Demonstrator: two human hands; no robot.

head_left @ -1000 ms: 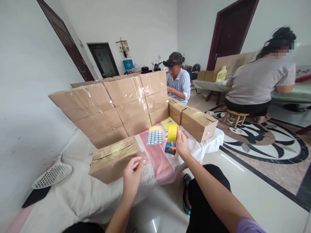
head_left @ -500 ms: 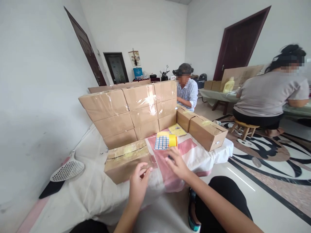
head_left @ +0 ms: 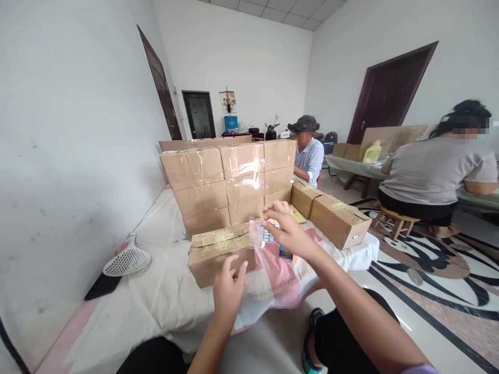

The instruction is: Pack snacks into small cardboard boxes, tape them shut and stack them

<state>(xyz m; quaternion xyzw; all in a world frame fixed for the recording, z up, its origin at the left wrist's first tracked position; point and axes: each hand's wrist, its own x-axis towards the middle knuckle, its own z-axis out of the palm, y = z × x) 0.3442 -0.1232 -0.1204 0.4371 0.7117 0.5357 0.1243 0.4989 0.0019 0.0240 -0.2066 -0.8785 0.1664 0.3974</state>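
Note:
A taped cardboard box (head_left: 218, 251) lies on the white-covered bed in front of me. My left hand (head_left: 229, 290) rests against its near right side with fingers spread flat. My right hand (head_left: 284, 228) is raised just right of the box, its fingers pinching a strip of clear tape (head_left: 260, 244) that stretches down toward the box's end. The tape dispenser (head_left: 286, 254) lies on the cover under my right hand, mostly hidden by it. A blue grid label sheet (head_left: 268, 236) shows behind the tape.
A wall of stacked taped boxes (head_left: 230, 182) stands behind, and two more boxes (head_left: 339, 221) lie at right. A white swatter (head_left: 127, 261) lies at left. One person sits beyond the boxes, another on a stool at a table to the right.
My right hand set the yellow tape dispenser down, then rose pinching a clear tape strip. My left hand moved from the box's corner to lie flat on its side. The view tilted up.

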